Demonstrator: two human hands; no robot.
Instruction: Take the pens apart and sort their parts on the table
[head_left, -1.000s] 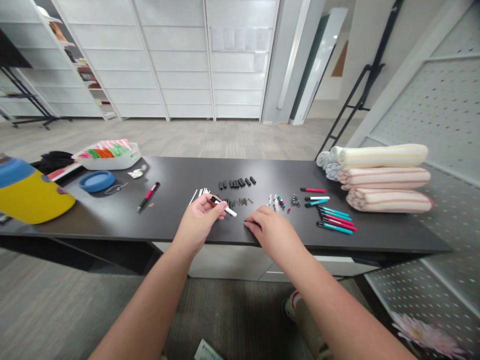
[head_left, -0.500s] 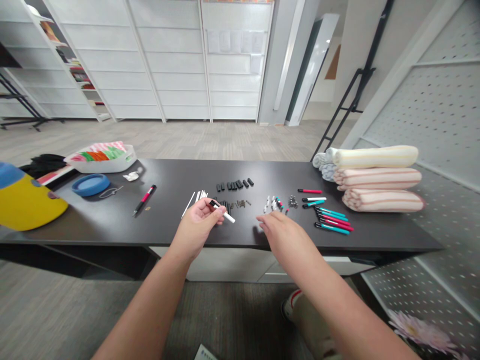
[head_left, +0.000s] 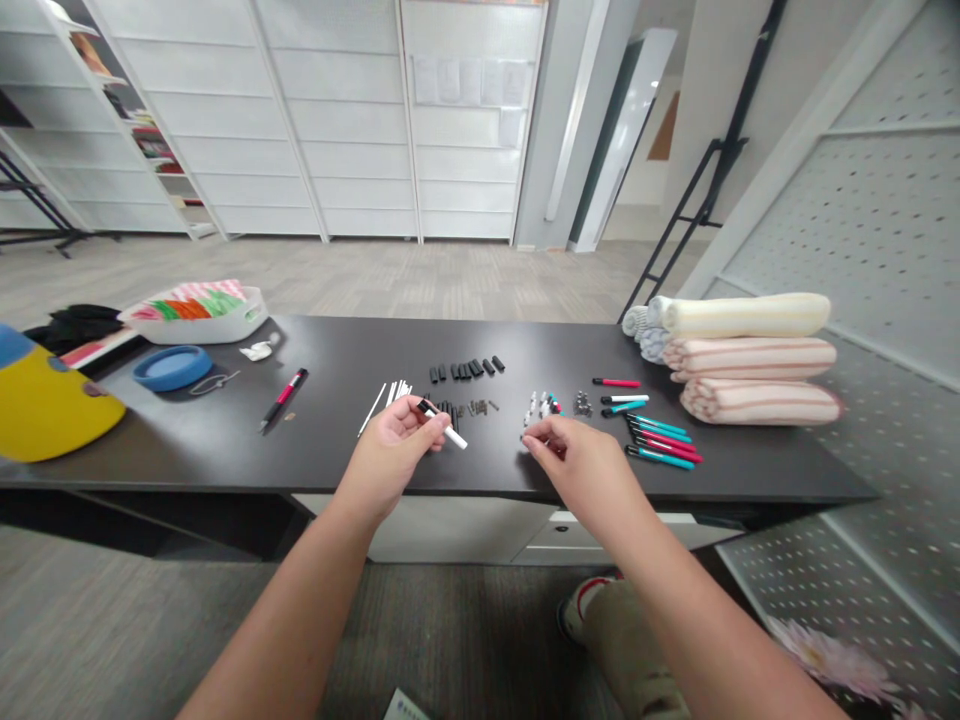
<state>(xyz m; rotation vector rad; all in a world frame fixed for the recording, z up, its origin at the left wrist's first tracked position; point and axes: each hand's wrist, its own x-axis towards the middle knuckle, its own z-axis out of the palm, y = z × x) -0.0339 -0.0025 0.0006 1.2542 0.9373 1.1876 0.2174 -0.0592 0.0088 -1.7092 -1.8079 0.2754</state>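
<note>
Between the thumb and fingers of my left hand is a white pen barrel with a black part at its upper end. My right hand is pinched beside the small white and coloured pen parts; what its fingertips hold is too small to make out. Just right of those lie small metal pieces. Near my left hand are thin white refills and springs. Short black grips lie in a row farther back. Red, blue and white pen barrels are grouped at the right.
Rolled towels are stacked at the table's right end. On the left are a red and black pen, a blue round lid, a white basket and a yellow object. The dark table's front edge runs beneath my wrists.
My right hand's fingers have drawn together into a pinch near the small pen parts. My left hand keeps the white pen barrel in nearly the same place. The view has shifted slightly.
</note>
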